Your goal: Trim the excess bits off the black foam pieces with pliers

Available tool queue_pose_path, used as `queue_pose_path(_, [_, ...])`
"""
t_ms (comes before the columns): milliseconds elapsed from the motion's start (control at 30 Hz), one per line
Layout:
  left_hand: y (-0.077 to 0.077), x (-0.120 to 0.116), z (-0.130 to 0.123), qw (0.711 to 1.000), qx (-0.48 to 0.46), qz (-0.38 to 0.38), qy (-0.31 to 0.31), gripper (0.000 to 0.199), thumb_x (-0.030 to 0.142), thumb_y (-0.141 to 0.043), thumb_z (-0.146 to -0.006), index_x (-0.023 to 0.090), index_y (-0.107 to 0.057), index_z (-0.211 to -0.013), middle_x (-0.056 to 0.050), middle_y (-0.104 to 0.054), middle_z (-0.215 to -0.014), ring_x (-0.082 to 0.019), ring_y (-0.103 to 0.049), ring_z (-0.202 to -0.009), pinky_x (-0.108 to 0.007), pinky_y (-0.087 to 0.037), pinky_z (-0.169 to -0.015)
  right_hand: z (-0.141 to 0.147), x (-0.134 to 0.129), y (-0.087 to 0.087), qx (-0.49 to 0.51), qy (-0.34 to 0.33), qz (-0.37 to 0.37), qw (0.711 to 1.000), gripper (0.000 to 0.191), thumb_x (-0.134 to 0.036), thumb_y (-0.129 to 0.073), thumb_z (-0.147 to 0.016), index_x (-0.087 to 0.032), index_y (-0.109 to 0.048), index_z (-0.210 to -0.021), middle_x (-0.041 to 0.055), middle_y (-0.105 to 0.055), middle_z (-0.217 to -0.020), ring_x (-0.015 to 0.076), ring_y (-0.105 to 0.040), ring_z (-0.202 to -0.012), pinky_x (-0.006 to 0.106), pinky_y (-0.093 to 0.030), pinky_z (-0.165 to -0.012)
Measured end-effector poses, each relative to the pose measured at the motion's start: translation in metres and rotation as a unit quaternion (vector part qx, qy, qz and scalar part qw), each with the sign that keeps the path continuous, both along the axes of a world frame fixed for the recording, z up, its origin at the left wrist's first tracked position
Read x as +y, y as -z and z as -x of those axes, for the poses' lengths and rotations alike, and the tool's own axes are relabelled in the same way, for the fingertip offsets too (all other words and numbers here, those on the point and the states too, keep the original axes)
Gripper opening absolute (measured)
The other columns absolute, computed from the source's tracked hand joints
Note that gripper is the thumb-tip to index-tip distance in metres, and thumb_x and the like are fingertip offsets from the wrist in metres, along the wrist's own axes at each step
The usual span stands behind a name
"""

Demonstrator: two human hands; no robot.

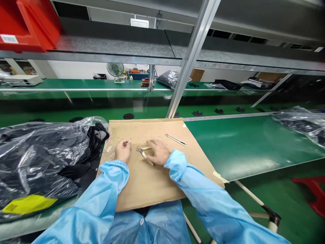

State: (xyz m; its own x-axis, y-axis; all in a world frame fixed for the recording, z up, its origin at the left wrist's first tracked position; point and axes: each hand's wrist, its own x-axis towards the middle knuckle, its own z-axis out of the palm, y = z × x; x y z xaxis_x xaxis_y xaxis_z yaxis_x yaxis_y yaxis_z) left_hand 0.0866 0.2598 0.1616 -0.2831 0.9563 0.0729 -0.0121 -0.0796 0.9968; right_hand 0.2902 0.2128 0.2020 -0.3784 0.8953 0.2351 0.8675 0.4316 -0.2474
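Observation:
A sheet of brown cardboard (142,189) lies in front of me, dotted with many tiny dark specks. My left hand (123,150) rests over its left part with the fingers curled together; whatever they may pinch is too small to make out. Small pliers (143,153) with pale handles lie near the middle, jaws pointing left. Over their handles is my right hand (159,152), fingers apart and slightly blurred. Behind it, a slim white-and-black tool (175,139) lies on the cardboard, touched by neither hand.
Clear plastic bags (50,149) of black pieces crowd the left side. Black pieces (197,113) sit in a row on the green belt (157,113) behind. A metal post (190,57) rises beyond the cardboard. A red bin (30,27) stands on the upper shelf.

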Motion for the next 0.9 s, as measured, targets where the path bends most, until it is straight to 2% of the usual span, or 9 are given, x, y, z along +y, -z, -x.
queue_pose_path(67, [0.004,0.004,-0.005,1.000,-0.016,-0.016,-0.008,0.040,0.045,-0.064,-0.070,0.012,-0.059,-0.093,-0.002,-0.059,-0.077,-0.009,-0.054,-0.061,-0.022,-0.047,-0.060,0.019,-0.002,0.009,-0.005,-0.032,-0.005,0.999,0.071,-0.053,-0.076,-0.073,-0.014,-0.051,-0.128,0.0146,-0.050,-0.126,0.0313,-0.045,-0.116,0.046,-0.035,-0.102])
queue_pose_path(267, [0.006,-0.004,-0.004,0.999,0.017,-0.023,0.033,0.046,0.054,-0.066,-0.070,0.012,-0.060,-0.090,-0.002,-0.060,-0.073,-0.010,-0.053,-0.062,-0.021,-0.045,-0.059,0.030,-0.003,0.027,0.075,0.039,-0.066,0.994,0.032,-0.027,-0.065,-0.082,-0.017,-0.058,-0.111,0.0091,-0.060,-0.110,0.0264,-0.051,-0.104,0.044,-0.040,-0.096])
queue_pose_path(367, [0.004,-0.009,-0.007,0.996,0.041,-0.048,0.058,0.043,0.054,-0.063,-0.074,0.012,-0.060,-0.086,0.000,-0.056,-0.065,-0.010,-0.050,-0.059,-0.021,-0.043,-0.057,0.024,-0.004,0.029,0.154,0.022,-0.127,0.980,0.031,-0.021,-0.053,-0.087,-0.016,-0.056,-0.117,0.0114,-0.059,-0.115,0.0273,-0.051,-0.107,0.046,-0.041,-0.097])
queue_pose_path(433, [0.003,-0.013,-0.010,0.994,0.055,-0.060,0.073,0.040,0.052,-0.060,-0.078,0.012,-0.060,-0.084,0.000,-0.055,-0.065,-0.010,-0.049,-0.059,-0.021,-0.041,-0.057,0.017,-0.003,0.032,0.229,0.008,-0.171,0.958,0.034,-0.023,-0.045,-0.092,-0.016,-0.051,-0.125,0.0131,-0.055,-0.122,0.0272,-0.049,-0.114,0.047,-0.041,-0.100])
queue_pose_path(500, [0.002,-0.016,-0.013,0.993,0.060,-0.065,0.084,0.036,0.048,-0.058,-0.081,0.012,-0.060,-0.082,-0.001,-0.056,-0.067,-0.010,-0.050,-0.061,-0.020,-0.041,-0.058,0.010,-0.001,0.037,0.321,0.019,-0.180,0.930,0.036,-0.029,-0.040,-0.097,-0.018,-0.048,-0.131,0.0138,-0.052,-0.127,0.0274,-0.048,-0.119,0.049,-0.041,-0.101])
queue_pose_path(600, [-0.002,-0.018,-0.015,0.992,0.061,-0.070,0.090,0.031,0.043,-0.056,-0.083,0.012,-0.061,-0.082,-0.002,-0.058,-0.069,-0.010,-0.050,-0.061,-0.020,-0.041,-0.058,0.002,0.008,0.044,0.449,0.092,-0.112,0.882,0.043,-0.042,-0.038,-0.097,-0.017,-0.049,-0.130,0.0150,-0.054,-0.126,0.0304,-0.049,-0.120,0.055,-0.038,-0.103])
queue_pose_path(700, [-0.005,-0.018,-0.018,0.991,0.059,-0.072,0.097,0.026,0.036,-0.057,-0.083,0.011,-0.062,-0.080,-0.002,-0.058,-0.067,-0.009,-0.049,-0.059,-0.020,-0.040,-0.057,0.000,0.018,0.045,0.495,0.151,-0.033,0.855,0.062,-0.060,-0.052,-0.084,-0.012,-0.053,-0.124,0.0170,-0.059,-0.119,0.0359,-0.052,-0.115,0.059,-0.036,-0.103])
queue_pose_path(800, [-0.005,-0.017,-0.021,0.991,0.054,-0.073,0.100,0.022,0.033,-0.058,-0.082,0.012,-0.063,-0.078,-0.002,-0.058,-0.065,-0.009,-0.049,-0.060,-0.020,-0.041,-0.058,0.005,0.021,0.035,0.505,0.197,0.016,0.840,0.074,-0.065,-0.068,-0.063,-0.012,-0.058,-0.114,0.0160,-0.062,-0.115,0.0389,-0.053,-0.112,0.058,-0.035,-0.104])
queue_pose_path(900, [-0.004,-0.017,-0.024,0.993,0.034,-0.040,0.108,0.025,0.037,-0.064,-0.078,0.012,-0.064,-0.080,-0.002,-0.059,-0.066,-0.009,-0.049,-0.059,-0.021,-0.042,-0.059,0.014,0.019,0.016,0.508,0.223,0.057,0.830,0.071,-0.065,-0.068,-0.054,-0.014,-0.061,-0.103,0.0149,-0.064,-0.110,0.0398,-0.053,-0.113,0.056,-0.035,-0.105])
